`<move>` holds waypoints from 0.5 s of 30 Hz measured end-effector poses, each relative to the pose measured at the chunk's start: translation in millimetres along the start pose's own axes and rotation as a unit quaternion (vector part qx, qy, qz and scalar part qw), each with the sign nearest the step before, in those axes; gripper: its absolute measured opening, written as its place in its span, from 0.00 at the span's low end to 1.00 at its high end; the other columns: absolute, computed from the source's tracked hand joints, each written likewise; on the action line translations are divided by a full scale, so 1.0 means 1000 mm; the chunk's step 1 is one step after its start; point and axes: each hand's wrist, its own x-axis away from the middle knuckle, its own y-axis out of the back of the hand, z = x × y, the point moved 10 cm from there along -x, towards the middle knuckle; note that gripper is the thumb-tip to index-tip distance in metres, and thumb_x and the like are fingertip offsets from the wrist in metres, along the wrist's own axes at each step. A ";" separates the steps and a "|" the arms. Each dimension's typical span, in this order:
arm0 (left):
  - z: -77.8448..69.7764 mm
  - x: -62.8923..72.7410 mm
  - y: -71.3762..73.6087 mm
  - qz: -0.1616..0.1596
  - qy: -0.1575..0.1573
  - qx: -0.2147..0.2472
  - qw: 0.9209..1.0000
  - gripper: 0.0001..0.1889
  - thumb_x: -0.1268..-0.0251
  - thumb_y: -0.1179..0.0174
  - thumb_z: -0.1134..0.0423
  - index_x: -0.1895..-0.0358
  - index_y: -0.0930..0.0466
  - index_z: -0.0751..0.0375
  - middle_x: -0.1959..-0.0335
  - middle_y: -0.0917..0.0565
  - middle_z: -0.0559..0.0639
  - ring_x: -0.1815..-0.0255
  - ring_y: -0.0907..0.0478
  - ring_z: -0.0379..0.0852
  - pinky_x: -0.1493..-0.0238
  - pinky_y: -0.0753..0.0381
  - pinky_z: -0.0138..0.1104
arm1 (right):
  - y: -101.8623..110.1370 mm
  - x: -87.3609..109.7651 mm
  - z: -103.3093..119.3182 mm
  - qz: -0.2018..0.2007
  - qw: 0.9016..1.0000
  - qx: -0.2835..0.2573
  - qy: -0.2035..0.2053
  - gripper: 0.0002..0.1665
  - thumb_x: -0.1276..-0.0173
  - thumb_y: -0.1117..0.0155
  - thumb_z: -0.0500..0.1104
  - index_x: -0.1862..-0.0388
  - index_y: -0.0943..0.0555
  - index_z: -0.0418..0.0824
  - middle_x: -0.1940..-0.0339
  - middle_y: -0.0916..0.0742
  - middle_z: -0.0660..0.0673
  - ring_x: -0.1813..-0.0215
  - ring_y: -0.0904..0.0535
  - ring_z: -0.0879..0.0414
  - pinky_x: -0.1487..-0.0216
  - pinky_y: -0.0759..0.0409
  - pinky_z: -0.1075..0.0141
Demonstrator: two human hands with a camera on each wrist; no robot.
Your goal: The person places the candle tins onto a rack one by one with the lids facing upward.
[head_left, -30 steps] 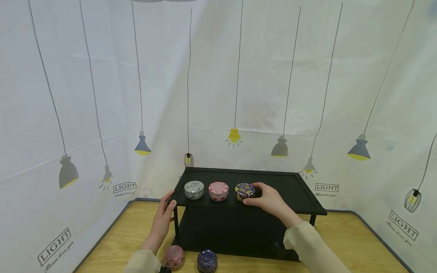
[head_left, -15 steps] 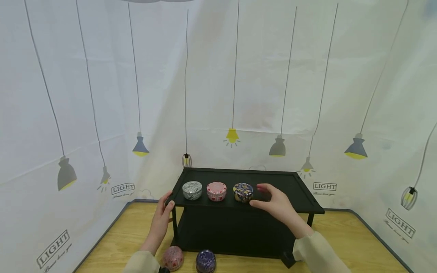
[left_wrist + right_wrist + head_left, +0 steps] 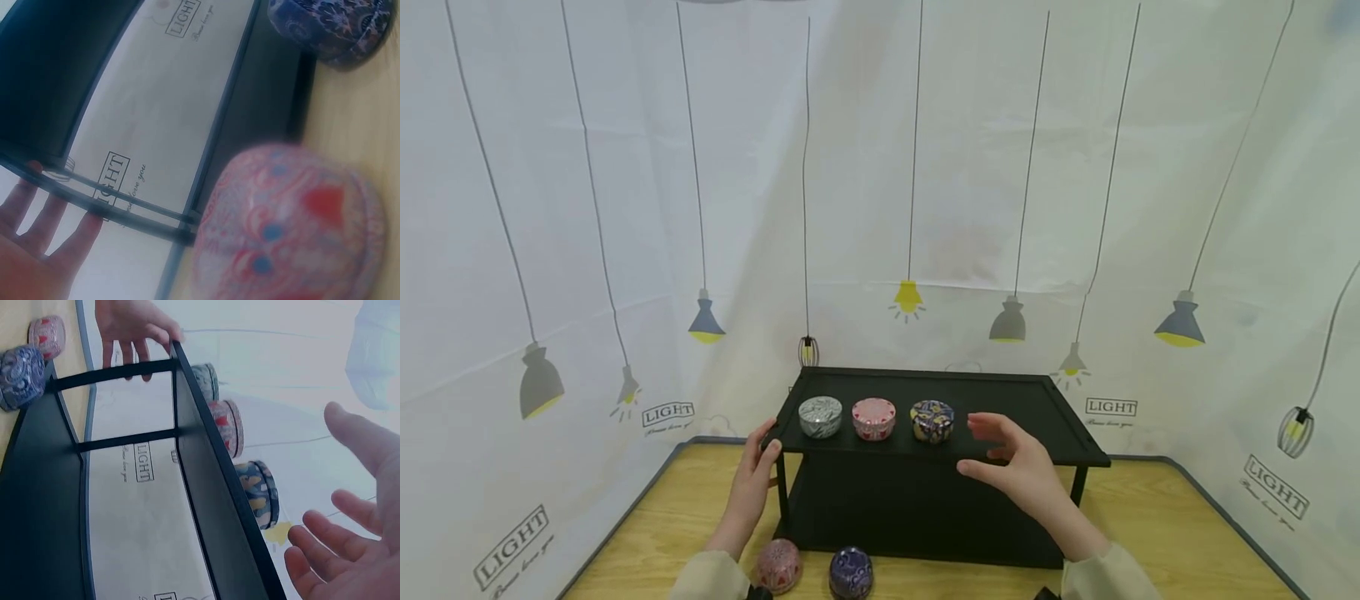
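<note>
A black two-tier shelf (image 3: 917,504) stands on the wooden table. My left hand (image 3: 750,487) grips its left front corner, thumb on the top edge, fingers behind the side bars (image 3: 125,215). On the top tier, from left to right, sit a grey-white leaf-patterned round tin (image 3: 821,418), a pink tin with red hearts (image 3: 874,419) and a dark blue and yellow tin (image 3: 932,422). My right hand (image 3: 1018,467) holds nothing and hovers just right of the blue and yellow tin, with fingers spread and a visible gap to it.
On the table in front of the shelf are a pink patterned tin (image 3: 779,567) and a dark blue patterned tin (image 3: 852,572). A white cloth backdrop (image 3: 880,167) printed with hanging lamps encloses the table at the back and sides.
My right hand has let go of the blue and yellow tin and drawn back to the right. That tin stays on the top tier. The left hand keeps its hold on the shelf.
</note>
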 end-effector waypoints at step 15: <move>0.002 -0.001 0.001 -0.001 -0.001 0.001 1.000 0.27 0.22 0.56 0.49 0.25 0.44 0.51 0.24 0.48 0.60 0.32 0.39 0.66 0.45 0.32 0.64 | -0.035 0.028 -0.002 0.064 0.997 -0.049 0.001 0.35 0.44 0.24 0.46 0.38 0.25 0.44 0.44 0.18 0.43 0.43 0.24 0.44 0.49 0.22 0.57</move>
